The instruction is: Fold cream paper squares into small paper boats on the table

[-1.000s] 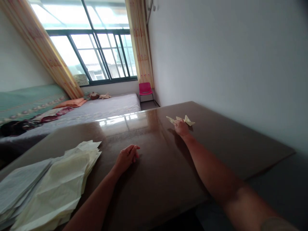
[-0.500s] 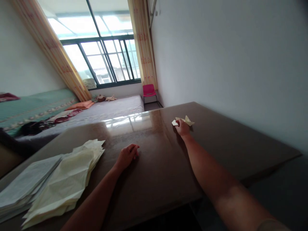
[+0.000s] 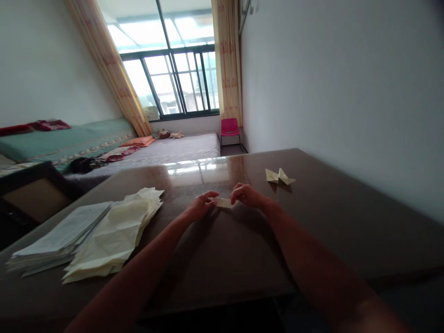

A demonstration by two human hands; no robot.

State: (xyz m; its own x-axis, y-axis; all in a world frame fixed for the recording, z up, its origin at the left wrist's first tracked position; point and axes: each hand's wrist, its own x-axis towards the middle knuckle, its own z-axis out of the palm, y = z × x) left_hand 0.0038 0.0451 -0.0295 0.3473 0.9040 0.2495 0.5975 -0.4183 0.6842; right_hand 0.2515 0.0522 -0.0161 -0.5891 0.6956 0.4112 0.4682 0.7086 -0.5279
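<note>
Both hands meet over the middle of the table (image 3: 329, 217), fingers curled nearly closed. The left hand (image 3: 203, 207) pinches one end of a small folded paper piece (image 3: 223, 202) and the right hand (image 3: 247, 196) pinches the other end, so the pale strip spans the narrow gap between them, low over the tabletop; whether it touches the surface cannot be told.

Beyond the right hand and a little to its right, two folded paper shapes (image 3: 279, 176) lie on the table just beside each other, well apart from both hands. To the left of the left hand, near the table's edge, lies a loose stack of paper sheets (image 3: 100, 231), cream sheets on top and greyer ones fanned out under them. Nothing lies between the hands and either group.

The table is dark brown and glossy, catching the light from the window (image 3: 176, 78) far ahead. Past the table's far edge stands a bed (image 3: 173, 150) with bedding and clothes heaped on it, a pink chair (image 3: 230, 127) by the curtain (image 3: 229, 60), and a plain pale wall (image 3: 347, 83) along the right-hand side.
</note>
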